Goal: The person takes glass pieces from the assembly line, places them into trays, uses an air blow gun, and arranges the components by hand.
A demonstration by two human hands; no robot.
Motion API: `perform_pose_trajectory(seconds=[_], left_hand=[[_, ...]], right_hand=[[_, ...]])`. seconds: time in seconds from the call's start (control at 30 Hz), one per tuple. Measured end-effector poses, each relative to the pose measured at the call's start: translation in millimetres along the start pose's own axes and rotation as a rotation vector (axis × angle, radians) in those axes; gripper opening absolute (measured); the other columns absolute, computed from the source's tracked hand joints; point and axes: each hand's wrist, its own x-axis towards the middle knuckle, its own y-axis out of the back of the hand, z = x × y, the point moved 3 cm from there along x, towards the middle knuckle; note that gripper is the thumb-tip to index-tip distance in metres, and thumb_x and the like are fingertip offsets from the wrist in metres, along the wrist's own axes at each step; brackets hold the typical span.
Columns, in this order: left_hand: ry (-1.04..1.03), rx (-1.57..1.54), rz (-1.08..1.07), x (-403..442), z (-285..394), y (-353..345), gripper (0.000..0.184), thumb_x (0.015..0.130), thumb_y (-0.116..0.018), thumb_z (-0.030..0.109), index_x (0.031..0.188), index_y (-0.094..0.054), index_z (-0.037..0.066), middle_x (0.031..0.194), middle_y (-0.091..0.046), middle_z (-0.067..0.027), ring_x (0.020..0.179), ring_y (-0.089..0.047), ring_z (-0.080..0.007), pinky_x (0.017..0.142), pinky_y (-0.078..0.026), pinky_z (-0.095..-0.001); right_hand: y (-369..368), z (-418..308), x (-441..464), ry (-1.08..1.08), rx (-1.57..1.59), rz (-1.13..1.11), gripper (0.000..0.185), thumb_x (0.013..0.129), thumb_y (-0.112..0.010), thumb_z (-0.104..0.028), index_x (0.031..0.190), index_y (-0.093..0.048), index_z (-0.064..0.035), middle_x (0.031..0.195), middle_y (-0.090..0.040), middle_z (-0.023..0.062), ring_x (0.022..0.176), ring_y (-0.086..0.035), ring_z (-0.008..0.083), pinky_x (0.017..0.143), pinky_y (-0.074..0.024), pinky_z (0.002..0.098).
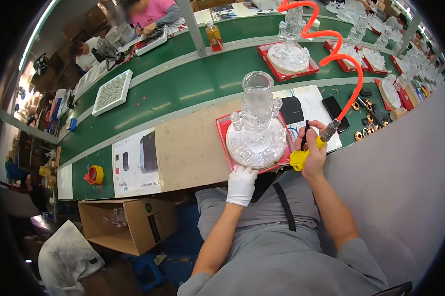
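My left hand (241, 186), in a white glove, has its fingers curled over the front edge of a red tray (221, 129). Its fingertips are close to the rim of a round white disc (237, 153) lying in that tray. A clear ornate piece (257, 101), like glass or clear plastic, stands upright on the disc, with smaller clear parts around its foot. To the right, my bare right hand (313, 154) is closed around a yellow air blow gun (298, 161). An orange coiled hose (356, 91) runs up from its metal coupling (329, 130).
A black phone (335, 113) and several gold-and-black rings (365, 132) lie at right. More red trays with clear pieces (289, 59) stand beyond. At left are a tape roll (95, 175) and a white tray of small parts (113, 92). Below sits an open cardboard box (155, 222). A co-worker (153, 15) sits across.
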Motion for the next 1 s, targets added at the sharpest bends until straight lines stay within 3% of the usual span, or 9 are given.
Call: perform_pose_trajectory(seconds=[0.37,0.47,0.57,0.73,0.93,0.97,1.0], left_hand=[[0.029,-0.035,-0.001,-43.1,-15.5,23.4,0.01,0.076,-0.071,0.016,0.086,-0.068,0.017,0.076,-0.061,-0.0001,0.079,-0.061,-0.0228,0.068,-0.047,-0.0403],[0.044,-0.075,0.014,-52.8,-20.5,26.4,0.014,0.078,-0.066,0.014,0.092,-0.069,0.014,0.078,-0.061,-0.0013,0.082,-0.062,-0.0221,0.072,-0.049,-0.0402],[0.029,-0.111,0.041,-48.5,-23.8,40.6,0.017,0.079,-0.072,0.021,0.094,-0.069,0.013,0.082,-0.063,-0.0021,0.083,-0.062,-0.0227,0.076,-0.049,-0.0399],[0.031,-0.241,0.121,-45.0,-37.4,55.8,0.02,0.081,-0.077,0.026,0.093,-0.071,0.011,0.087,-0.068,-0.0038,0.085,-0.064,-0.0241,0.078,-0.048,-0.041],[0.394,-0.329,0.336,-34.1,-72.9,47.8,0.026,0.087,-0.073,0.018,0.109,-0.067,0.005,0.098,-0.068,-0.0131,0.093,-0.064,-0.0326,0.084,-0.05,-0.0424],[0.509,-0.365,0.258,-36.6,-88.3,31.2,0.043,0.089,-0.071,0.02,0.126,-0.059,0.005,0.113,-0.066,-0.0163,0.104,-0.063,-0.0343,0.091,-0.05,-0.0427],[0.549,-0.434,0.236,-31.1,-96.6,21.7,0.048,0.089,-0.071,0.02,0.131,-0.055,0.004,0.118,-0.064,-0.0173,0.107,-0.063,-0.0348,0.092,-0.05,-0.0426]], right_hand=[[3.3,12.5,-47.1,-0.154,0.106,0.051,0.025,0.101,-0.055,-0.015,0.122,-0.043,-0.0069,0.093,-0.056,0.0077,0.065,-0.053,0.0128,0.058,-0.0451,0.0258],[28.1,-0.6,-41.1,-0.099,-0.002,0.02,0.023,0.102,-0.055,-0.016,0.12,-0.044,-0.0072,0.091,-0.054,0.008,0.064,-0.052,0.0116,0.057,-0.0444,0.0245],[37.2,-10.5,-25.5,-0.068,-0.064,0.002,0.018,0.104,-0.049,-0.02,0.119,-0.045,-0.0096,0.092,-0.053,0.0069,0.064,-0.052,0.0115,0.058,-0.0439,0.0246],[41.8,-3.3,10.4,0.005,-0.028,0.019,0.021,0.103,-0.054,-0.018,0.12,-0.046,-0.0077,0.092,-0.055,0.0068,0.064,-0.052,0.0101,0.057,-0.0416,0.0222],[29.1,9.0,57.1,0.073,0.003,-0.052,0.023,0.102,-0.056,-0.016,0.12,-0.046,-0.0066,0.092,-0.056,0.0067,0.065,-0.054,0.0105,0.057,-0.042,0.0231],[26.8,14.3,64.9,0.088,-0.001,-0.058,0.022,0.102,-0.056,-0.015,0.12,-0.046,-0.0065,0.091,-0.056,0.0067,0.065,-0.054,0.0103,0.056,-0.0421,0.0231],[22.4,18.8,72.5,0.102,-0.003,-0.066,0.021,0.102,-0.055,-0.013,0.119,-0.046,-0.0064,0.091,-0.056,0.0067,0.064,-0.054,0.0101,0.056,-0.0422,0.0231]])
